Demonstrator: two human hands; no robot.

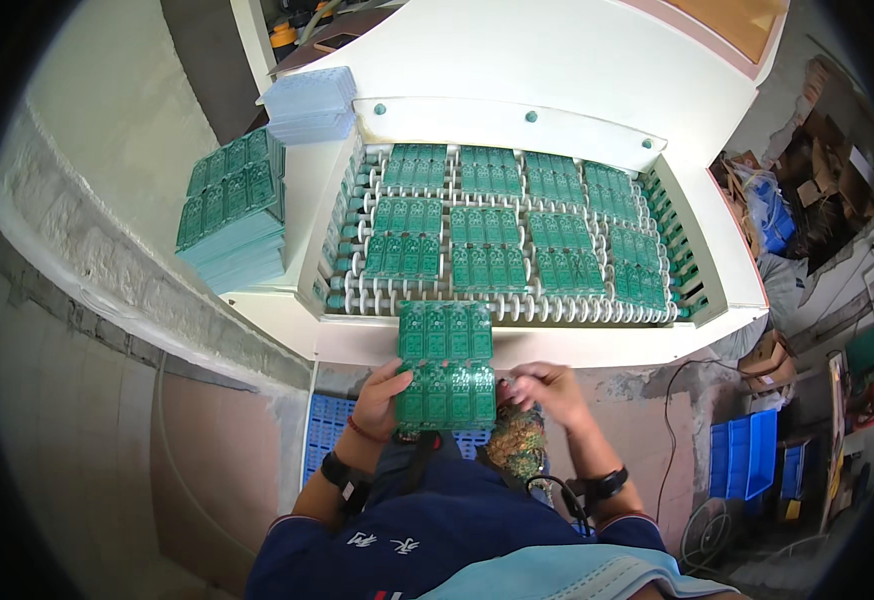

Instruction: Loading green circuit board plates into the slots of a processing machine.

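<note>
Here left hand (382, 400) grips green panel (447, 395).

This was a factory workshop for circuit boards. A white machine (557, 80) with a roller conveyor (517, 310) carried rows of green circuit boards (497, 215), and more boards lay stacked (235, 215) at ten o'clock. Rough concrete walls (107, 260), blue plastic crates (747, 455) and cardboard clutter (817, 190) stood at three to four o'clock.

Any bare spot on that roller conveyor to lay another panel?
Roller conveyor is crowded: green panels fill it in rows. Bare rollers only at the near edge, right of the panel overhanging it. Left ledge carries a panel stack. Both left hand and right hand grip a panel bundle.
</note>
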